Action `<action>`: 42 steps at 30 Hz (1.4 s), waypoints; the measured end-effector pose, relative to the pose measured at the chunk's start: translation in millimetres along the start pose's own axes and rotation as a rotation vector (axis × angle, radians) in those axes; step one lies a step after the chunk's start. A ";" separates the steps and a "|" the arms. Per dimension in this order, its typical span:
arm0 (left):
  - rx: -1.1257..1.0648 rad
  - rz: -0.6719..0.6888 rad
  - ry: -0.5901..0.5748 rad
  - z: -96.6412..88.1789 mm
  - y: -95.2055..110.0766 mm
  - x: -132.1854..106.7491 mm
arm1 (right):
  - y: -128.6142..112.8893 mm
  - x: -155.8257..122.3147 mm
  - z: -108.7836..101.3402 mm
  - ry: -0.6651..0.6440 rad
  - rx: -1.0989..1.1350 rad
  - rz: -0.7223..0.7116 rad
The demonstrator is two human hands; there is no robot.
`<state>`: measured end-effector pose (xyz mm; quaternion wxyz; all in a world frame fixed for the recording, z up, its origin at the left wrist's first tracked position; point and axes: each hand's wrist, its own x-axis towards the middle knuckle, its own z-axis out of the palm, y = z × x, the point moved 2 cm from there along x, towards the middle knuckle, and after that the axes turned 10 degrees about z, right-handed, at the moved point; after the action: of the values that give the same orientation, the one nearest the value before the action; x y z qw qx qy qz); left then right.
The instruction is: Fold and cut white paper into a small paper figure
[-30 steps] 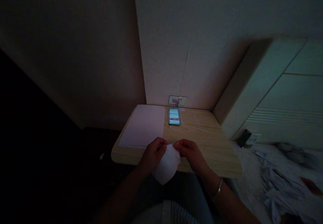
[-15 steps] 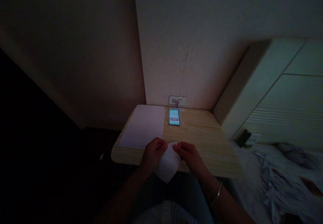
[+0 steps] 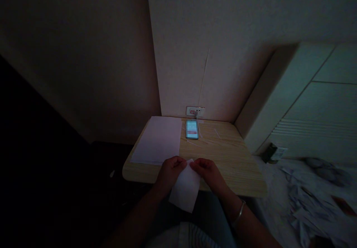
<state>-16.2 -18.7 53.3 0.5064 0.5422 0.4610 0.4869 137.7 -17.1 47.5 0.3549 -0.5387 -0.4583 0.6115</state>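
Pinching a white paper piece (image 3: 184, 192) at its top end, the left hand (image 3: 170, 169) and the right hand (image 3: 208, 170) faced each other above the near edge of the wooden tabletop (image 3: 231, 162). Both grips were narrow: each thumb and forefinger closed on the paper, the two pinches near each other, with the remaining fingers curled in. The paper hung down between the forearms, past the table edge and over the person's lap, its lower end loose and slanted.

The step in hand seemed to be fine work at that top end, perhaps a crease or a tear; the dim light left no way to tell which. The next move, by judgement, called for even, level pinches and small fingertip motions, since thin paper could wrinkle or rip askew if one side pulled harder.

Larger white sheets (image 3: 158, 138) lay flat on the left part of the tabletop, near the left hand; contact could not be told. A smartphone (image 3: 192, 129) with a lit screen lay farther back, below the wall socket (image 3: 195, 111), with thin pale strips (image 3: 193, 143) near it.
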 end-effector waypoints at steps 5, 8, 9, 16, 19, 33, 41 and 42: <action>0.019 0.002 -0.018 -1.2 -8.9 2.6 | 1.6 -0.6 -2.4 0.008 -0.046 -0.012; 0.090 0.060 -0.115 0.7 -6.8 6.0 | -0.7 -1.9 -0.6 -0.025 -0.117 -0.044; 0.131 0.097 -0.140 1.5 -4.3 7.1 | -2.0 -2.5 0.5 -0.032 -0.147 -0.059; 0.250 0.236 -0.162 -0.7 14.1 17.6 | -10.1 -4.7 3.0 0.041 -0.258 -0.068; 0.154 0.170 -0.136 -5.3 13.9 24.2 | -11.6 -4.6 2.1 0.015 -0.166 -0.014; -0.042 -0.028 -0.158 -12.9 9.1 31.9 | -13.6 -3.5 -8.2 0.005 0.025 -0.001; -0.029 -0.078 -0.117 -17.3 3.8 24.5 | -8.7 -0.7 -11.2 0.040 0.010 -0.038; -0.057 -0.079 -0.109 -17.3 3.1 24.2 | -8.0 -0.6 -11.1 0.044 0.013 -0.045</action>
<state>-31.0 6.9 58.1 0.5647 0.5347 0.4398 0.4493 148.2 -13.1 55.2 0.3820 -0.5392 -0.4581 0.5945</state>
